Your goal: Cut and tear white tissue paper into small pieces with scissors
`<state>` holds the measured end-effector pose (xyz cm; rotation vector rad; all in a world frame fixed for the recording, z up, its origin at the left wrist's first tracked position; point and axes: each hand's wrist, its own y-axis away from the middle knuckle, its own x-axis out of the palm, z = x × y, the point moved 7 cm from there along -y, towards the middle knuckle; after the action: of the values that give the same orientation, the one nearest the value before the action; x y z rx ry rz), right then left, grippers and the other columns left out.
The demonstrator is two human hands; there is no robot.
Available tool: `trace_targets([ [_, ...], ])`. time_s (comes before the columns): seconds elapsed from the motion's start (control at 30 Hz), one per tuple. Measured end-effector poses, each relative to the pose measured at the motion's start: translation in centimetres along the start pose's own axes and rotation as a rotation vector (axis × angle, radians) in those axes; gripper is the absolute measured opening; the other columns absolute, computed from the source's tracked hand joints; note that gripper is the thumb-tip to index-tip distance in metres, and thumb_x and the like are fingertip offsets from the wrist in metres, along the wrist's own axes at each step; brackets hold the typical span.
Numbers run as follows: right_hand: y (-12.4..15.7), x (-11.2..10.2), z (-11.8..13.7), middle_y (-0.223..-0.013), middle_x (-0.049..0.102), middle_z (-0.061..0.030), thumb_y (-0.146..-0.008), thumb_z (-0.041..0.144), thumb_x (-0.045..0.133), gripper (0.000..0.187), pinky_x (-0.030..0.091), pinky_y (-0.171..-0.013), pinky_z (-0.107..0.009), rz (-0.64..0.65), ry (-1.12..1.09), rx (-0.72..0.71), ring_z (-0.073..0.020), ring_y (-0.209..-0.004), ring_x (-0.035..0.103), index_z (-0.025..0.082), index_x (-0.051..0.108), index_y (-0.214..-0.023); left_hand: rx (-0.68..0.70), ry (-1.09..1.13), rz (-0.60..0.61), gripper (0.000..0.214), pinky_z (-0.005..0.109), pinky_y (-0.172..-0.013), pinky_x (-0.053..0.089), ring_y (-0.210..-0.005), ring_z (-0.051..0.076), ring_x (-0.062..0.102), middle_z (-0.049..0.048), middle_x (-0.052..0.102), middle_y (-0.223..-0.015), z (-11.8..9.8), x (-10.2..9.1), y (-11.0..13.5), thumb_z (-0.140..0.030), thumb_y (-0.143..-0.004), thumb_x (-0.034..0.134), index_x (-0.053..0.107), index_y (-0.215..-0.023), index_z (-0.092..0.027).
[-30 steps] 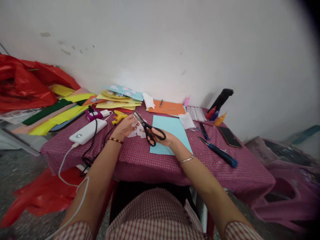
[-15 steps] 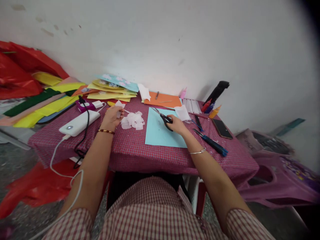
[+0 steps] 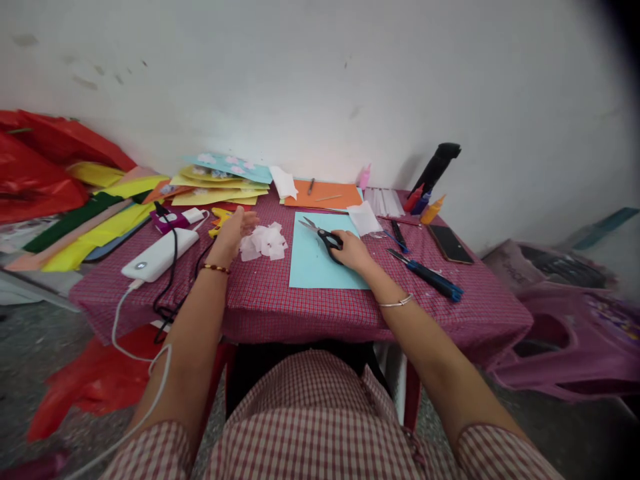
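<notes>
My right hand is closed around the handles of black-handled scissors. Their blades are slightly parted and point up and left over a light blue sheet of paper. Just left of that sheet lies a pile of small pale pink-white paper pieces. My left hand is at the left edge of this pile, fingers stretched out, with no paper visible in it. A yellow tool, partly hidden and resembling a glue gun, is behind my left wrist.
A white power bank with cables sits at the left. Stacked coloured sheets and an orange sheet lie along the wall. Further right are glue bottles, a blue-handled cutting tool, a phone and a pink stool.
The paper piece that was in my left hand is no longer seen there, and its fingers have straightened. The scissors stay in my right hand over the blue sheet. The view has shifted slightly.
</notes>
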<state>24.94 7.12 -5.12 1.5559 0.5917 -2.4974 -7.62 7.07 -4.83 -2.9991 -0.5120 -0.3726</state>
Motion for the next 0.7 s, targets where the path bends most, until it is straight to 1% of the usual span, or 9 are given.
trace_targets([
  [0.13, 0.1, 0.1, -0.1, -0.117, 0.065, -0.0155, -0.08, 0.03, 0.061, 0.055, 0.047, -0.091, -0.037, -0.026, -0.005, 0.008, -0.028, -0.105, 0.063, 0.014, 0.057, -0.132, 0.038, 0.035, -0.056, 0.044, 0.025, -0.056, 0.047, -0.064, 0.016, 0.063, 0.0111, 0.07, -0.078, -0.6, -0.4, 0.5, -0.053, -0.091, 0.05, 0.067, -0.081, -0.013],
  [0.2, 0.0, 0.2, -0.4, -0.118, 0.064, -0.0156, -0.08, 0.029, 0.061, 0.055, 0.047, -0.091, -0.037, -0.041, -0.009, 0.022, -0.028, -0.104, 0.063, 0.014, 0.057, -0.133, 0.096, 0.081, -0.18, 0.043, 0.023, -0.053, 0.045, -0.059, 0.013, 0.059, 0.0072, 0.067, -0.076, -1.4, -1.7, 0.9, -0.05, -0.094, 0.045, 0.064, -0.08, -0.014],
  [0.3, -0.1, 0.3, -0.8, -0.118, 0.064, -0.0156, -0.08, 0.028, 0.062, 0.054, 0.047, -0.093, -0.038, -0.057, -0.01, 0.04, -0.0283, -0.106, 0.062, 0.014, 0.057, -0.132, 0.144, 0.168, -0.444, 0.042, 0.022, -0.056, 0.047, -0.063, 0.01, 0.058, 0.0053, 0.065, -0.082, -2.5, -4.9, 1.5, -0.043, -0.1, 0.034, 0.062, -0.087, -0.014],
  [0.37, -0.1, 0.3, -0.9, -0.117, 0.065, -0.0153, -0.08, 0.029, 0.062, 0.053, 0.047, -0.092, -0.038, -0.062, -0.012, 0.049, -0.0284, -0.106, 0.062, 0.015, 0.058, -0.131, 0.116, 0.21, -0.548, 0.036, 0.029, -0.069, 0.054, -0.081, 0.015, 0.063, 0.0083, 0.066, -0.101, -2.8, -6.6, 1.8, -0.04, -0.1, 0.04, 0.062, -0.105, -0.012],
  [0.47, -0.1, 0.2, -1.1, -0.117, 0.065, -0.0147, -0.079, 0.028, 0.063, 0.053, 0.047, -0.092, -0.037, -0.068, -0.019, 0.055, -0.0277, -0.106, 0.062, 0.015, 0.058, -0.131, 0.074, 0.245, -0.6, 0.039, 0.045, -0.087, 0.055, -0.105, 0.023, 0.062, 0.0115, 0.059, -0.124, -2.9, -7.8, 1.9, -0.036, -0.092, 0.059, 0.056, -0.125, -0.015],
  [0.5, 0.0, 0.1, -1.1, -0.117, 0.066, -0.0146, -0.079, 0.028, 0.063, 0.053, 0.047, -0.092, -0.036, -0.071, -0.024, 0.052, -0.0273, -0.106, 0.062, 0.015, 0.058, -0.131, 0.076, 0.25, -0.611, 0.037, 0.043, -0.084, 0.055, -0.1, 0.022, 0.063, 0.0104, 0.061, -0.119, -2.9, -7.9, 2.0, -0.037, -0.093, 0.058, 0.058, -0.122, -0.015],
  [0.57, 0.0, -0.1, -1.0, -0.118, 0.066, -0.0141, -0.08, 0.027, 0.062, 0.052, 0.047, -0.093, -0.035, -0.075, -0.035, 0.038, -0.026, -0.104, 0.063, 0.015, 0.059, -0.13, 0.106, 0.247, -0.626, 0.035, 0.029, -0.065, 0.053, -0.074, 0.014, 0.06, 0.0041, 0.063, -0.089, -3.0, -7.5, 2.2, -0.042, -0.099, 0.042, 0.06, -0.101, -0.013],
  [0.63, 0.1, -0.2, -0.9, -0.118, 0.067, -0.0122, -0.081, 0.026, 0.061, 0.05, 0.048, -0.092, -0.035, -0.071, -0.05, 0.015, -0.0249, -0.103, 0.064, 0.017, 0.059, -0.13, 0.156, 0.23, -0.632, 0.046, 0.021, -0.047, 0.037, -0.049, 0.008, 0.042, -0.0038, 0.046, -0.06, -3.1, -6.8, 2.4, -0.045, -0.102, 0.027, 0.05, -0.076, -0.016],
  [0.7, 0.1, -0.2, -0.7, -0.118, 0.068, -0.0105, -0.083, 0.026, 0.059, 0.049, 0.049, -0.09, -0.035, -0.066, -0.061, -0.012, -0.0249, -0.103, 0.065, 0.02, 0.059, -0.131, 0.203, 0.205, -0.627, 0.046, 0.021, -0.041, 0.025, -0.04, 0.006, 0.028, -0.0072, 0.031, -0.051, -3.2, -6.0, 2.4, -0.046, -0.101, 0.026, 0.038, -0.066, -0.02],
])
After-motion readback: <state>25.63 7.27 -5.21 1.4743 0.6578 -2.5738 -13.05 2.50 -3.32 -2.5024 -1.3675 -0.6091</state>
